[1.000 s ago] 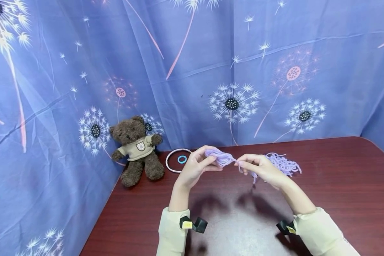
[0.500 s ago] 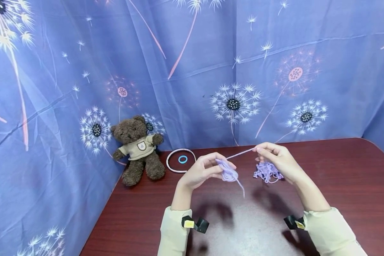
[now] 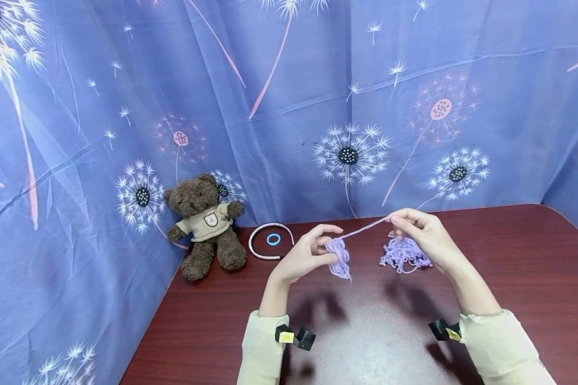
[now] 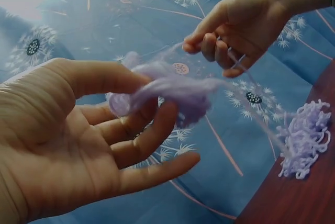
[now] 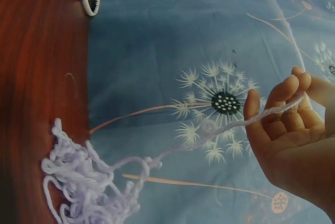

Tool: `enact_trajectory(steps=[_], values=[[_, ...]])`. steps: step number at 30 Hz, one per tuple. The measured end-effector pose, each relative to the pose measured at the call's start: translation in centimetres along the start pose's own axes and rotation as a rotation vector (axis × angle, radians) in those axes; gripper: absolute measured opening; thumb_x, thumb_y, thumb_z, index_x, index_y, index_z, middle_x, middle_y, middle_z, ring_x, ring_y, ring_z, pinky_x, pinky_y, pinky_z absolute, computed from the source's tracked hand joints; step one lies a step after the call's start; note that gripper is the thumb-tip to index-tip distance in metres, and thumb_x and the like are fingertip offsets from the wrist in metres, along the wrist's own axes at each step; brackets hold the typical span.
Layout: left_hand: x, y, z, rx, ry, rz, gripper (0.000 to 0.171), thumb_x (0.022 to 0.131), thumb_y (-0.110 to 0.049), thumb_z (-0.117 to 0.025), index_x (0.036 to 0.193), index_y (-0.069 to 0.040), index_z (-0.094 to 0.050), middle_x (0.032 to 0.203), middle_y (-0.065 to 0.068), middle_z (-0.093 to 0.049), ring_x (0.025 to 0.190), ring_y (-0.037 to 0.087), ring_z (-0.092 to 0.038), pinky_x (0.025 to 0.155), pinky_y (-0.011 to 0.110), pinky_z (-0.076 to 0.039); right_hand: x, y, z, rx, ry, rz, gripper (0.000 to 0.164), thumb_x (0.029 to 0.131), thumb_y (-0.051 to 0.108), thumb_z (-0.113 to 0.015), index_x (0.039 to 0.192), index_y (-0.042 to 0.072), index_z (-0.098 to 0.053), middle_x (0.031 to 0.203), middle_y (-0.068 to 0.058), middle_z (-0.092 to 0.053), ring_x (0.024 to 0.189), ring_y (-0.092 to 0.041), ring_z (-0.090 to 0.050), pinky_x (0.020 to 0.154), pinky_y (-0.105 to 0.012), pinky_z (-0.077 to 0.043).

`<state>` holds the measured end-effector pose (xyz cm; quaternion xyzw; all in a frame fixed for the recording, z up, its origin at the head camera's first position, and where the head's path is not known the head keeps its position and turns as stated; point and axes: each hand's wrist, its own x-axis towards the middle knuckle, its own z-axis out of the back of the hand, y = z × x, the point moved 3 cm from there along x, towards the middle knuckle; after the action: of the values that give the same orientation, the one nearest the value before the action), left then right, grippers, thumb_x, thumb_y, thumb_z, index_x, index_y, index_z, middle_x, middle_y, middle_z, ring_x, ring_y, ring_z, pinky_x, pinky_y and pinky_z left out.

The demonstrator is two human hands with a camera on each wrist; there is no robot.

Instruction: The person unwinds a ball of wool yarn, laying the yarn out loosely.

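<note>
A looped bundle of lilac yarn [image 3: 339, 260] hangs from my left hand [image 3: 309, 251], pinched between thumb and fingers. In the left wrist view the bundle [image 4: 172, 98] looks blurred, with the thumb across its top and fingers beneath. A single taut strand [image 3: 366, 228] rises from the bundle to my right hand [image 3: 421, 232], whose thumb and forefinger pinch it. The right wrist view shows the strand [image 5: 230, 125] running on through that hand down to a tangled heap of the same yarn [image 5: 89, 182], which lies on the table below the right hand.
The dark red wooden table [image 3: 510, 256] backs onto a blue curtain [image 3: 289, 160] printed with dandelions. A brown teddy bear [image 3: 207, 224] in a beige shirt sits at the left rear edge. Beside it lie a white hoop-like band [image 3: 251, 246] and a small blue ring [image 3: 268, 240].
My right hand has moved up and right from the left hand, drawing a strand out taut. The bundle has turned to hang down, and its loose tail has swung in.
</note>
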<state>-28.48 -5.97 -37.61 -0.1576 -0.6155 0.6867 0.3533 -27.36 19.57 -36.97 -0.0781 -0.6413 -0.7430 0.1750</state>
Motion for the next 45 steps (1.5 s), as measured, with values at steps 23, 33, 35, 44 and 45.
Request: enact_trajectory(steps=[23,33,35,44,45], values=[[-2.3,-1.6,4.5,-0.363,-0.435,-0.03,0.023,0.092,0.007,-0.046,0.102,-0.011,-0.056,0.092,-0.003,-0.068,0.083,0.008,-0.068,0.08,0.03,-0.06,0.3,-2.9,4.1,0.237,-0.087,-0.084,0.019,0.099,0.013,-0.056,0.097,0.023,-0.072,0.072,0.011,-0.061,0.071,0.0,-0.061,0.07,-0.013,-0.053],[-2.0,-2.3,3.3,-0.401,-0.35,-0.068,0.029,0.093,0.008,-0.043,0.099,-0.016,-0.059,0.093,-0.004,-0.069,0.086,0.008,-0.068,0.083,0.03,-0.059,0.7,-5.6,2.5,-0.069,0.081,-0.229,0.018,0.101,0.023,-0.052,0.109,0.018,-0.067,0.083,0.02,-0.065,0.081,0.003,-0.062,0.079,-0.016,-0.054],[-1.8,-2.3,2.9,-0.388,-0.346,-0.069,0.03,0.093,0.008,-0.044,0.098,-0.016,-0.06,0.092,-0.005,-0.069,0.087,0.007,-0.068,0.082,0.028,-0.059,0.7,-5.8,1.5,-0.12,0.116,-0.249,0.028,0.101,0.026,-0.052,0.118,0.006,-0.063,0.09,0.016,-0.068,0.086,0.003,-0.063,0.082,-0.019,-0.055],[-1.0,-2.1,1.3,-0.334,-0.3,-0.054,0.026,0.093,0.006,-0.047,0.1,-0.016,-0.058,0.093,-0.006,-0.067,0.087,0.006,-0.066,0.08,0.025,-0.058,0.4,-3.9,-4.5,-0.207,0.231,-0.075,0.033,0.1,0.023,-0.054,0.125,0.003,-0.061,0.12,-0.017,-0.067,0.102,0.0,-0.061,0.083,-0.019,-0.051],[-0.8,-2.1,1.1,-0.323,-0.292,-0.048,0.025,0.093,0.007,-0.047,0.101,-0.014,-0.058,0.093,-0.006,-0.067,0.087,0.005,-0.066,0.08,0.025,-0.058,0.3,-3.5,-5.2,-0.162,0.258,-0.069,0.032,0.1,0.023,-0.054,0.124,0.002,-0.061,0.117,-0.015,-0.069,0.102,-0.002,-0.063,0.083,-0.02,-0.052]])
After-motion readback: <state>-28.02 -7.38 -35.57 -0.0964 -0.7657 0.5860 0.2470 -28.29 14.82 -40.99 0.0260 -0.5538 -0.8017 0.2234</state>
